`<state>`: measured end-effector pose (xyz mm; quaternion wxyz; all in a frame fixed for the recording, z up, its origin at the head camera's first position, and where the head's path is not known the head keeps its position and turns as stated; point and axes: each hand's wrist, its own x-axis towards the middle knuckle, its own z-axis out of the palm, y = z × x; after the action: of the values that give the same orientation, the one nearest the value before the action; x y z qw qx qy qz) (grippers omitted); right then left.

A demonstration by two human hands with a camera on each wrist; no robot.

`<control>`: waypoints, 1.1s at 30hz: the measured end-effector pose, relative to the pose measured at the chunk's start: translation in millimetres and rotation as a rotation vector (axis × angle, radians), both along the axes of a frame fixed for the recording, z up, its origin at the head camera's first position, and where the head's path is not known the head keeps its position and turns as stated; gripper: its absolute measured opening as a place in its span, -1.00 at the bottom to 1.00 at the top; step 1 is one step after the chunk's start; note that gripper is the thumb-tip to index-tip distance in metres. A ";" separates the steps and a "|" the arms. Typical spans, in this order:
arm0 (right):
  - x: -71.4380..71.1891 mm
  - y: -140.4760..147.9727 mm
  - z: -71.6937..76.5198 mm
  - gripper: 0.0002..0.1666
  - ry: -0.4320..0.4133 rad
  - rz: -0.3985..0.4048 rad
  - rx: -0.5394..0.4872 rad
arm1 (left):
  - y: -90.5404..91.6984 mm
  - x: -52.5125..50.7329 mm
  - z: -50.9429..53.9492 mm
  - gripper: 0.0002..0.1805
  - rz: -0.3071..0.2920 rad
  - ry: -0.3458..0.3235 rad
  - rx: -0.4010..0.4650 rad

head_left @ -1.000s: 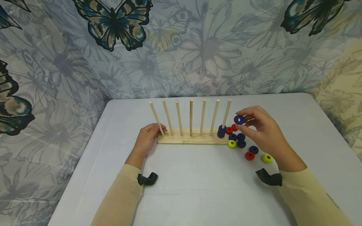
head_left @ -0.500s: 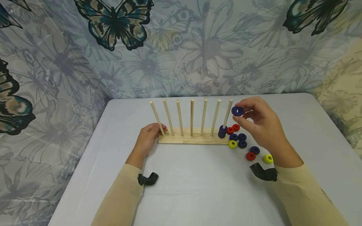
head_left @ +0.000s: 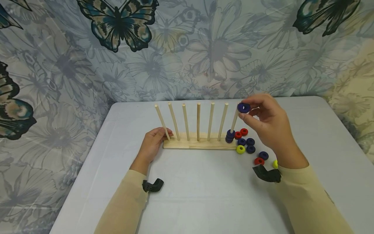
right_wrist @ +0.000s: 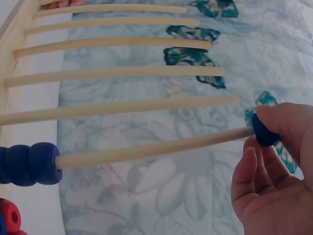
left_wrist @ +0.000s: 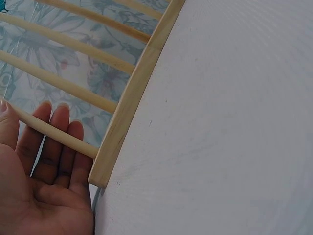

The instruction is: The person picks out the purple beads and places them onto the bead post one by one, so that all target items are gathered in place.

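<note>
A wooden stand (head_left: 201, 145) with a row of upright pegs is on the table. My left hand (head_left: 152, 143) holds the leftmost peg (left_wrist: 63, 137) low down, thumb on one side and fingers behind it. My right hand (head_left: 267, 125) pinches a blue ring bead (head_left: 243, 108) between thumb and fingers. In the right wrist view that bead (right_wrist: 264, 131) is at the tip of the rightmost peg (right_wrist: 156, 148); whether the tip is inside its hole cannot be told. Several blue beads (right_wrist: 44, 163) are stacked at this peg's foot.
Loose beads lie right of the stand: red ones (head_left: 243, 131), several blue ones (head_left: 250, 149), a yellow one (head_left: 240, 149) by the base's corner. Another yellow bead (head_left: 275, 164) is partly hidden by the right wrist. The white table (head_left: 201, 191) meets a patterned cloth behind.
My right hand has risen and moved left, bringing the blue bead from beside the rightmost peg to its top. The bead has tipped flatter. My left hand stays put.
</note>
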<state>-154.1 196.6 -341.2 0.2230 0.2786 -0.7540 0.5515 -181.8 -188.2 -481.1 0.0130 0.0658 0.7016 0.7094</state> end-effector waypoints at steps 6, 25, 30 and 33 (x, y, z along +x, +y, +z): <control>-6.1 0.7 0.4 -0.53 0.005 0.027 0.002 | -0.2 -1.0 -1.0 -0.51 -0.011 0.019 -0.002; -14.1 -12.4 -9.9 -0.51 -0.053 -0.005 -0.088 | -1.2 0.8 -0.6 -0.51 -0.008 0.018 -0.003; -14.9 -11.8 -13.1 -0.56 -0.078 -0.043 -0.036 | -1.8 0.4 -1.5 -0.51 -0.015 0.025 0.002; -14.5 -10.9 -13.6 -0.57 -0.085 -0.059 -0.012 | -1.5 0.0 -1.6 -0.51 -0.016 0.022 0.004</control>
<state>-168.6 185.7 -354.8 0.2086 0.2312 -0.7672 0.5607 -181.8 -189.7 -482.7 0.0107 0.0792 0.6999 0.7098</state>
